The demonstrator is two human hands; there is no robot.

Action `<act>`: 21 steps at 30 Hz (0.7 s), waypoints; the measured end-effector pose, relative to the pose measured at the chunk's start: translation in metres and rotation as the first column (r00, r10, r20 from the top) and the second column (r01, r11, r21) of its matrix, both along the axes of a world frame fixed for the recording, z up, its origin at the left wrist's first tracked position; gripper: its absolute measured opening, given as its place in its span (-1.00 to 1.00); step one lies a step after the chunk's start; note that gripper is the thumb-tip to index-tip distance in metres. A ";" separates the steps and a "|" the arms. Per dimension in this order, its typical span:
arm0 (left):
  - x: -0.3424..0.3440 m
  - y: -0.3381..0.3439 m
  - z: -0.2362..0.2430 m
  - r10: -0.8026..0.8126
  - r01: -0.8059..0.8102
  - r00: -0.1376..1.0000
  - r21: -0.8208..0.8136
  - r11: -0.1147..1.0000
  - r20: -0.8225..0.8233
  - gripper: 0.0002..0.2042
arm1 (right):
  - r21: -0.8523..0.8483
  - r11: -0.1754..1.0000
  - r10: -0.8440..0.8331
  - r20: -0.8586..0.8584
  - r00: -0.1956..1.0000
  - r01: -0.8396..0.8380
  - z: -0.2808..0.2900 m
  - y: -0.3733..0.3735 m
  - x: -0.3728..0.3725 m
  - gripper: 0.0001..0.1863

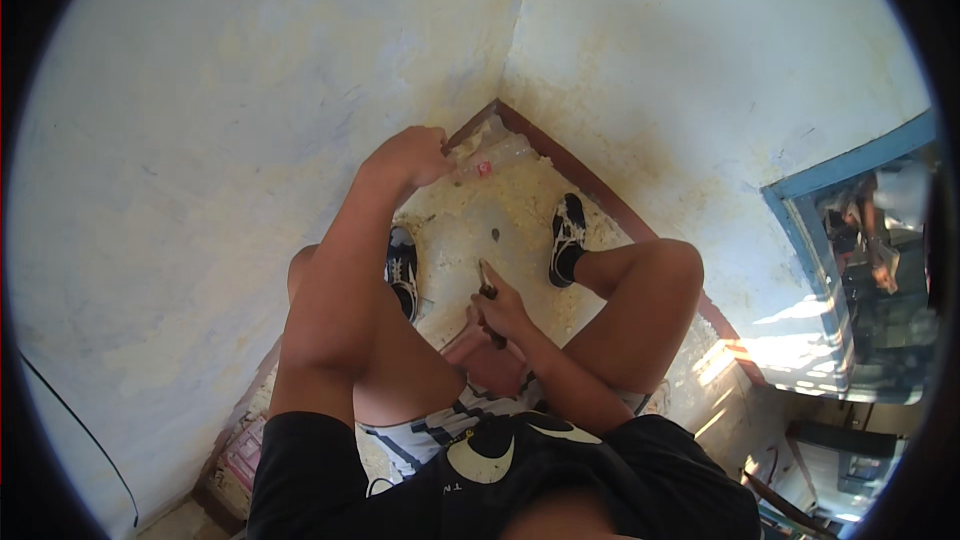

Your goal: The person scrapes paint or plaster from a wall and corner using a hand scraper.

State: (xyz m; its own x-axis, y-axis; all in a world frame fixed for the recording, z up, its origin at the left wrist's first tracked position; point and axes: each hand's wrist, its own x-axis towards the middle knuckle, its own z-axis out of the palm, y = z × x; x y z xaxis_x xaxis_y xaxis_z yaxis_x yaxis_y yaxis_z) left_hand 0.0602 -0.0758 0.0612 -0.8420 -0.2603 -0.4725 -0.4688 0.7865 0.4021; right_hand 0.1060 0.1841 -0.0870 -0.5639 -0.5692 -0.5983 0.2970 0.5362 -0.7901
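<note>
My left hand (415, 155) reaches out to the corner with its fingers curled, beside a clear plastic bottle (510, 152) with a red spot on it. What the fingers hold, if anything, is hidden. Between my knees, my right hand (505, 312) is closed round a scraper-like hand tool (488, 290) with a dark handle and a narrow metal end pointing away from me. A pinkish object (492, 370) shows below that hand; its kind is unclear. Pale flakes and crumbs lie over the floor (480, 215) around my shoes, with a small dark bit (495, 235) among them.
Two stained whitish walls (250, 120) meet ahead, with a brown skirting (585, 180) at their foot. My shoes (566, 240) stand on either side of the work area. To the right is a blue frame (850, 165) with cluttered things behind it. A black cable (75, 430) hangs at left.
</note>
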 end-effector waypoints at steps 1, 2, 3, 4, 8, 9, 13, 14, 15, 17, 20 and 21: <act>-0.005 0.002 0.005 0.004 -0.004 1.000 0.000 1.000 -0.029 -0.46 | -0.032 0.999 -0.044 -0.044 0.998 0.042 -0.012 0.004 -0.008 -0.27; -0.006 0.003 0.006 0.014 -0.014 0.999 -0.003 1.000 -0.053 -0.47 | -0.069 0.995 -0.084 -0.081 0.993 0.079 -0.024 0.008 -0.013 -0.27; -0.002 0.000 0.002 0.012 -0.012 1.000 0.000 1.000 -0.027 -0.47 | -0.078 0.988 -0.131 -0.007 0.991 0.131 -0.024 0.007 -0.016 -0.26; 0.001 -0.005 -0.001 0.028 -0.032 0.996 -0.042 0.999 -0.087 -0.49 | -0.087 0.980 -0.174 0.063 0.983 0.180 -0.021 0.002 -0.021 -0.26; -0.005 -0.010 -0.013 0.019 -0.073 0.919 -0.123 0.990 -0.394 -0.57 | -0.099 0.953 -0.277 0.111 0.954 0.288 0.017 -0.026 -0.042 -0.29; -0.006 -0.011 -0.016 0.037 -0.102 0.849 -0.094 0.990 -0.526 -0.65 | -0.145 0.936 -0.310 0.094 0.946 0.321 0.011 -0.035 -0.050 -0.29; -0.008 -0.007 -0.008 0.009 -0.140 0.601 -0.094 0.986 -0.799 -0.71 | -0.267 0.869 -0.395 0.132 0.909 0.416 -0.018 -0.069 -0.092 -0.26; -0.008 -0.002 -0.006 -0.064 -0.182 0.474 -0.169 0.969 -0.878 -0.75 | -0.268 0.865 -0.398 0.150 0.905 0.425 -0.021 -0.076 -0.102 -0.26; -0.008 0.000 -0.003 -0.148 -0.233 0.341 -0.236 0.944 -0.928 -0.79 | -0.264 0.866 -0.390 0.177 0.904 0.425 -0.025 -0.083 -0.113 -0.34; -0.009 0.002 0.005 -0.287 -0.289 0.288 -0.368 0.883 -0.914 -0.77 | -0.256 0.861 -0.390 0.223 0.893 0.440 -0.037 -0.096 -0.141 -0.41; -0.006 0.005 0.017 -0.450 -0.448 0.287 -0.534 0.717 -0.845 -0.70 | -0.210 0.746 -0.488 0.473 0.733 0.632 -0.065 -0.120 -0.188 -0.60; -0.005 0.003 0.017 -0.462 -0.499 0.334 -0.571 0.652 -0.821 -0.63 | -0.210 0.701 -0.514 0.513 0.688 0.681 -0.077 -0.130 -0.200 -0.65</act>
